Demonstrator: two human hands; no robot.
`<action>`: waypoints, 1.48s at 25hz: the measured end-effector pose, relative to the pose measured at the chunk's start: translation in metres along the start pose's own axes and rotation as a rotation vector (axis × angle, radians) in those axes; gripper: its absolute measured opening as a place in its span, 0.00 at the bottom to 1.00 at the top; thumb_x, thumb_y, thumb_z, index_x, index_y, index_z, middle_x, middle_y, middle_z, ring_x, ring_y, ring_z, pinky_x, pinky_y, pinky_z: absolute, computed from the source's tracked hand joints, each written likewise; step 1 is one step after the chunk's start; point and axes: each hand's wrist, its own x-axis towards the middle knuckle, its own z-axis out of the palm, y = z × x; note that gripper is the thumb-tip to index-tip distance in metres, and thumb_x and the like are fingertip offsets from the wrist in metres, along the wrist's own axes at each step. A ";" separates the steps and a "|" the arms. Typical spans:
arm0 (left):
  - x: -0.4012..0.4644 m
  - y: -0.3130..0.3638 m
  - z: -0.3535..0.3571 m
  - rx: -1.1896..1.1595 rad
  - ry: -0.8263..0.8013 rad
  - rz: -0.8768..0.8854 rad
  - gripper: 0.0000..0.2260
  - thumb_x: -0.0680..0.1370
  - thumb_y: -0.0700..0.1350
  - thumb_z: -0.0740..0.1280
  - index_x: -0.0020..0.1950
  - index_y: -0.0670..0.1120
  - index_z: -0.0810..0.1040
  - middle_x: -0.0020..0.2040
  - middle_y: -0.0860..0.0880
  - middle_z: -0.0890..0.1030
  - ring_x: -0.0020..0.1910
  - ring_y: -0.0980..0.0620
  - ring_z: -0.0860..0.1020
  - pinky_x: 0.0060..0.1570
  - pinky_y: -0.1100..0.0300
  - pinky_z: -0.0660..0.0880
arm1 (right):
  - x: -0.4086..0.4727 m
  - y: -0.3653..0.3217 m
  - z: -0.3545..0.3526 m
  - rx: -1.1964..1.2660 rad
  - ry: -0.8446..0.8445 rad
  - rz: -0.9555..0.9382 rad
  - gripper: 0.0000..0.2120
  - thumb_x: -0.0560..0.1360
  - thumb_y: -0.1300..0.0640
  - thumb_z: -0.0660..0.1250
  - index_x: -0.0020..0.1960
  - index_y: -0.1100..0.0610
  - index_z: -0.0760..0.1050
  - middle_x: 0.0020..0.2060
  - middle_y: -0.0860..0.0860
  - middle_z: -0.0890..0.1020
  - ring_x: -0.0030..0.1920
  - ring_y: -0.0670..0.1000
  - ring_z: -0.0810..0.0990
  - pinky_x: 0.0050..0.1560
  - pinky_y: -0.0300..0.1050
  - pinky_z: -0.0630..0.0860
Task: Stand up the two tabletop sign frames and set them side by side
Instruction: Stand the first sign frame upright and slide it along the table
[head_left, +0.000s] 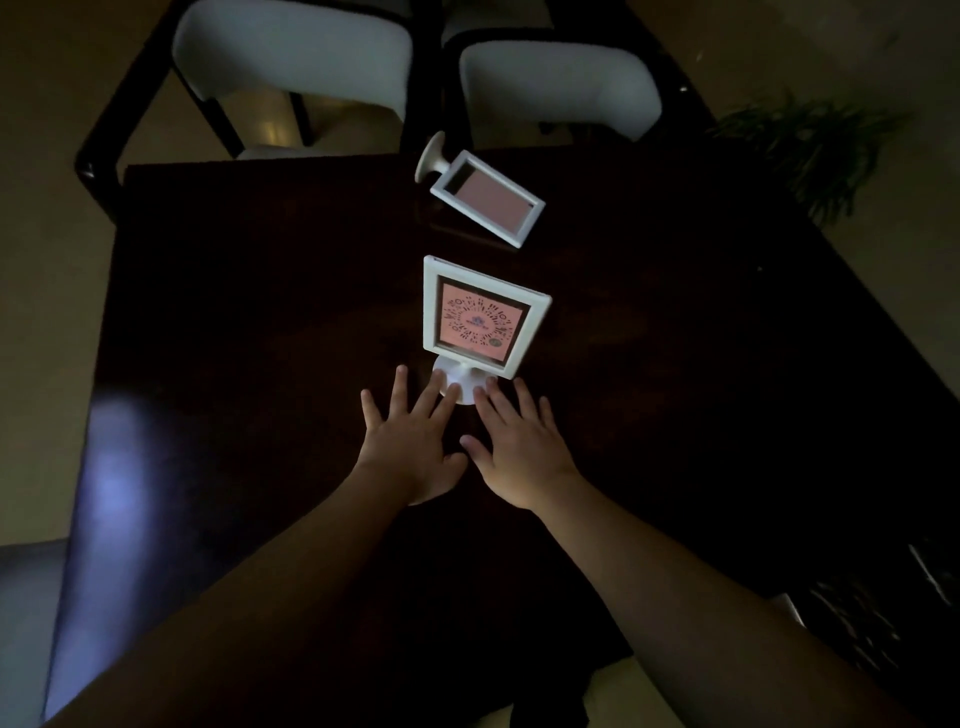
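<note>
A white sign frame (480, 314) with a pink QR-code card stands upright on its round base in the middle of the dark table (249, 322). A second white sign frame (485, 200) lies tipped over on its side farther back, its round base pointing toward the far table edge. My left hand (413, 441) and my right hand (514, 447) lie flat side by side just in front of the standing frame. Their fingers are spread, and the fingertips touch or overlap its round base. Neither hand holds anything.
Two white-cushioned chairs with dark frames (296, 57) (558, 83) stand beyond the far edge of the table. A potted plant (810, 140) is on the floor at the back right. A glare patch (111, 467) shines on the table's left side.
</note>
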 end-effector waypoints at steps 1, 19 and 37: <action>0.002 0.008 0.000 0.004 -0.005 0.014 0.40 0.73 0.67 0.52 0.80 0.55 0.39 0.81 0.51 0.37 0.75 0.38 0.29 0.69 0.27 0.38 | -0.004 0.007 0.000 0.000 0.000 0.012 0.35 0.80 0.33 0.44 0.81 0.50 0.46 0.81 0.50 0.47 0.79 0.59 0.42 0.76 0.65 0.45; 0.059 0.196 0.012 0.114 -0.094 0.095 0.42 0.72 0.69 0.51 0.79 0.57 0.36 0.80 0.52 0.34 0.74 0.36 0.28 0.67 0.25 0.39 | -0.076 0.191 -0.007 0.052 0.007 0.115 0.35 0.80 0.32 0.44 0.81 0.49 0.47 0.81 0.48 0.48 0.79 0.60 0.40 0.76 0.65 0.43; 0.142 0.354 0.014 0.135 -0.112 0.257 0.42 0.71 0.70 0.50 0.79 0.56 0.37 0.80 0.51 0.33 0.74 0.35 0.28 0.66 0.24 0.39 | -0.118 0.354 -0.014 0.062 0.004 0.291 0.35 0.80 0.33 0.44 0.81 0.48 0.45 0.81 0.48 0.47 0.79 0.59 0.39 0.75 0.66 0.40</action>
